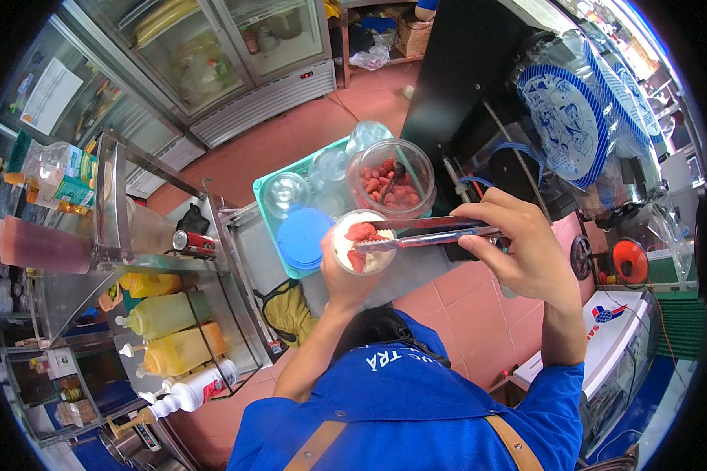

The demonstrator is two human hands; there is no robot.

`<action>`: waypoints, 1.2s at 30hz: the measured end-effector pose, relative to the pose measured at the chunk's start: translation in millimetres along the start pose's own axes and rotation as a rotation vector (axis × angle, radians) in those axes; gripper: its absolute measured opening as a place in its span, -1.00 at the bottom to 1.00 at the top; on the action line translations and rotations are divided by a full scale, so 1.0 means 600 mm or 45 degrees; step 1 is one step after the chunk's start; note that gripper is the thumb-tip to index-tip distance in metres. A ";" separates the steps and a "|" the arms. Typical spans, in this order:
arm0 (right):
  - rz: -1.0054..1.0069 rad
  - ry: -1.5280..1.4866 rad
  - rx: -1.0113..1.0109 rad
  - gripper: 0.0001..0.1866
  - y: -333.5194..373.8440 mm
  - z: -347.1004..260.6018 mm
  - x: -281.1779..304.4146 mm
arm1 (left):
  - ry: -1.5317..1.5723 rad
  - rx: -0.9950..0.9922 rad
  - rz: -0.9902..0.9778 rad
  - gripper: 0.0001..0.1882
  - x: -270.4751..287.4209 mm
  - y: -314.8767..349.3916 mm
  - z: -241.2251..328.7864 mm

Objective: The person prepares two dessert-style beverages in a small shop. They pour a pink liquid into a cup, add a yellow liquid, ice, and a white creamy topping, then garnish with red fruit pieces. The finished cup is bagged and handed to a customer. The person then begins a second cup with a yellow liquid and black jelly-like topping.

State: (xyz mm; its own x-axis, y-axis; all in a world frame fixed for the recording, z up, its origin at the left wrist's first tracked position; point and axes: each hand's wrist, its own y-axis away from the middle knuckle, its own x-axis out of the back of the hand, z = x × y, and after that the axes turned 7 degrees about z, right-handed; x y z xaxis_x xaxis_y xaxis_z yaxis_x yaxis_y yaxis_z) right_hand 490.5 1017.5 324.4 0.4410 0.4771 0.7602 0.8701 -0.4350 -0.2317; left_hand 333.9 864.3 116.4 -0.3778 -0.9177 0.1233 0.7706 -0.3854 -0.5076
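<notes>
My left hand (pixel 346 284) is wrapped round a clear cup (pixel 363 265) with a white creamy filling. On that filling lie red berry pieces (pixel 361 233), which look like strawberry. My right hand (pixel 518 243) grips metal tongs (pixel 440 235) held level from the right. Their tips reach over the cup and touch the berry pieces. Just beyond the cup stands a round clear tub (pixel 393 177) with red berries and a dark utensil in it. A blue round lid (pixel 305 238) lies left of my left hand on a green tray (pixel 271 187).
Several clear containers (pixel 286 195) share the tray. Syrup bottles (pixel 165 314) fill a metal rack at the left, with a soda can (pixel 193 242) above them. Glass-door fridges (pixel 204 71) stand at the back. Wrapped blue-and-white packages (pixel 565 122) hang at the right beside a black panel (pixel 471 86).
</notes>
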 end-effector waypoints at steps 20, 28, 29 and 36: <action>-0.002 -0.087 -0.161 -0.66 0.014 0.016 0.034 | 0.041 -0.121 0.044 -0.17 0.001 -0.015 0.015; 0.165 -0.084 0.003 -0.66 -0.020 0.027 -0.005 | 0.158 0.007 -0.031 -0.16 0.004 0.000 -0.007; 0.136 -0.037 0.018 -0.67 -0.027 0.026 -0.011 | 0.151 -0.006 -0.029 -0.15 0.004 -0.001 -0.006; 0.092 -0.036 0.031 -0.68 -0.024 0.033 -0.001 | 0.017 -0.084 -0.037 -0.08 0.013 -0.012 0.010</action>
State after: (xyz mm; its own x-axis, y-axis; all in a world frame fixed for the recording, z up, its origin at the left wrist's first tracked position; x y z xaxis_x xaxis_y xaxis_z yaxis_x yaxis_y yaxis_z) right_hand 482.1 1038.6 315.5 0.5084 0.4666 0.7237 0.8408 -0.4504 -0.3003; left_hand 328.4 859.2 126.2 -0.4065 -0.9046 0.1280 0.7240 -0.4044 -0.5589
